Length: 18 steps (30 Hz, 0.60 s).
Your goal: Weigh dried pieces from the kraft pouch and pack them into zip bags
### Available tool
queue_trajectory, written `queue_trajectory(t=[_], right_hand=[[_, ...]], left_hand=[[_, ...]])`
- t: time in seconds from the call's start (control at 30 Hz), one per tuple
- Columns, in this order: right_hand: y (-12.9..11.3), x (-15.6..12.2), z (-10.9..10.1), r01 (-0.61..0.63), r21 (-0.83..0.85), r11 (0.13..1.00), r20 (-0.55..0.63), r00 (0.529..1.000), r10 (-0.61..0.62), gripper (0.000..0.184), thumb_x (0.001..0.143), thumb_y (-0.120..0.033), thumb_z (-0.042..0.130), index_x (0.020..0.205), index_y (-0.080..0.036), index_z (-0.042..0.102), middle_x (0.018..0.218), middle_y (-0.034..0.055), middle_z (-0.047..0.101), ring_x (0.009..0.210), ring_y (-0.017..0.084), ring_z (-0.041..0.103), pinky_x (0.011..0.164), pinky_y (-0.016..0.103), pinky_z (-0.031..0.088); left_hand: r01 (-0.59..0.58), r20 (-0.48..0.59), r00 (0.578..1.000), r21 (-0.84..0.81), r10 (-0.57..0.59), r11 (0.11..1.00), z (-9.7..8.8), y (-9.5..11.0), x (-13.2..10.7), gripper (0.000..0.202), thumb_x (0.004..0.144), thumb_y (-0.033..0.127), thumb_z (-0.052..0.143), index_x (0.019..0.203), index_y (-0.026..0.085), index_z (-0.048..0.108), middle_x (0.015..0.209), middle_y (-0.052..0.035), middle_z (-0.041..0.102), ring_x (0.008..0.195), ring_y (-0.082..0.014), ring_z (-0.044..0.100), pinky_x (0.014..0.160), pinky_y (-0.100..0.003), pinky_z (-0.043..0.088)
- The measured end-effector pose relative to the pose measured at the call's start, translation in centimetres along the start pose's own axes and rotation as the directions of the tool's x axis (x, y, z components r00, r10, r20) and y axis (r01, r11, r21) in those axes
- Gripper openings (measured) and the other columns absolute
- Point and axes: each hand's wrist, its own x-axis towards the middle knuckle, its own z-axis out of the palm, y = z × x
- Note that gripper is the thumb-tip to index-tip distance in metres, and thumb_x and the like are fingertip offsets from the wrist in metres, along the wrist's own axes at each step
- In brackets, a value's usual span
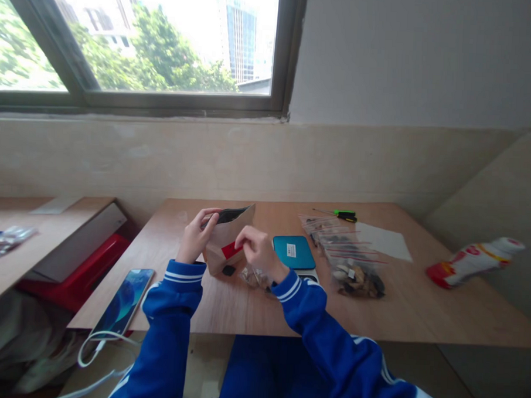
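A brown paper pouch (227,235) with a red label stands tilted on the table, its dark-lined mouth open at the top. My left hand (197,236) grips the pouch at its upper left rim, with the thumb at the opening. In front of its right side is my right hand (260,250), fingers closed in a pinch beside the red label; what they hold, if anything, is hidden. Under that hand lies a clear plastic bag (254,277) of light brown pieces, partly covered. A teal-topped flat device (293,252), like a small scale, sits just right of the hand.
Several zip bags (358,276) of dark and brown pieces lie to the right, by a white sheet (384,240). Behind them are screwdrivers (346,215). A red-and-white bottle (474,262) stands far right. A phone (124,301) with a white cable (94,356) lies left, near the edge.
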Motion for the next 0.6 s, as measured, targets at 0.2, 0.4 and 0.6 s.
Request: queue_trajectory(t=[0.2,0.4,0.6], right_hand=[[3.0,-3.8,7.8,-0.053,-0.442,0.895,0.437,0.859,0.267,0.027,0.083,-0.007,0.053,0.107,-0.009,0.065,0.115,0.0157,0.066,0.110,0.025,0.059,0.095,0.035,0.043],[4.1,-4.2,10.2,-0.060,-0.509,0.859,0.401,0.866,0.299,0.028,0.087,-0.006,0.046,0.111,-0.003,0.062,0.116,0.0233,0.063,0.114,0.029,0.056,0.098,0.043,0.041],[1.8,-2.9,5.7,-0.036,-0.223,0.974,0.475,0.868,0.141,0.019,0.080,-0.017,0.065,0.099,-0.015,0.065,0.106,0.0089,0.069,0.103,0.022,0.061,0.088,0.031,0.047]], left_hand=[[0.017,0.009,1.000,-0.034,-0.017,0.999,0.0,0.1,-0.2,0.044,0.084,0.054,0.052,0.111,0.021,0.063,0.098,-0.0069,0.073,0.095,-0.0220,0.067,0.072,-0.026,0.050],[0.016,0.015,1.000,-0.036,-0.016,0.999,0.0,0.1,-0.2,0.044,0.085,0.053,0.051,0.111,0.020,0.063,0.096,-0.0067,0.073,0.094,-0.0219,0.067,0.071,-0.026,0.050],[0.046,0.070,0.997,-0.158,-0.036,0.986,-0.1,0.2,0.0,0.048,0.081,0.056,0.055,0.109,0.018,0.065,0.097,-0.0080,0.073,0.090,-0.0223,0.068,0.070,-0.027,0.051]])
